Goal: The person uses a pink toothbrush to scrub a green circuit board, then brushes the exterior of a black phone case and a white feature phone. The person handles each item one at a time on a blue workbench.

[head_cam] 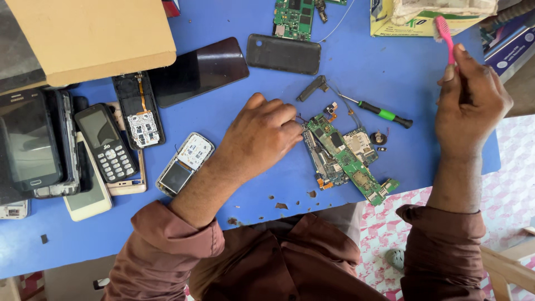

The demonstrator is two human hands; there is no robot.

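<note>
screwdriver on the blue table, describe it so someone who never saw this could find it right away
On the blue table, look between the person's left hand and raised right hand, just above the cluster of green circuit boards. The screwdriver lies flat there, slanting down to the right. It is the only tool with a black and bright green handle and a thin metal shaft.

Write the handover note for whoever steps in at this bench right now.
Left hand: fingertips pinning the green circuit boards flat on the blue table.
Right hand: raised off to the side, grip closed on a pink toothbrush, bristles clear of the boards.
Screwdriver lies just behind the boards; a black back cover farther back.
Done: boards out of their casing.
Left: brush has not touched them.
</note>
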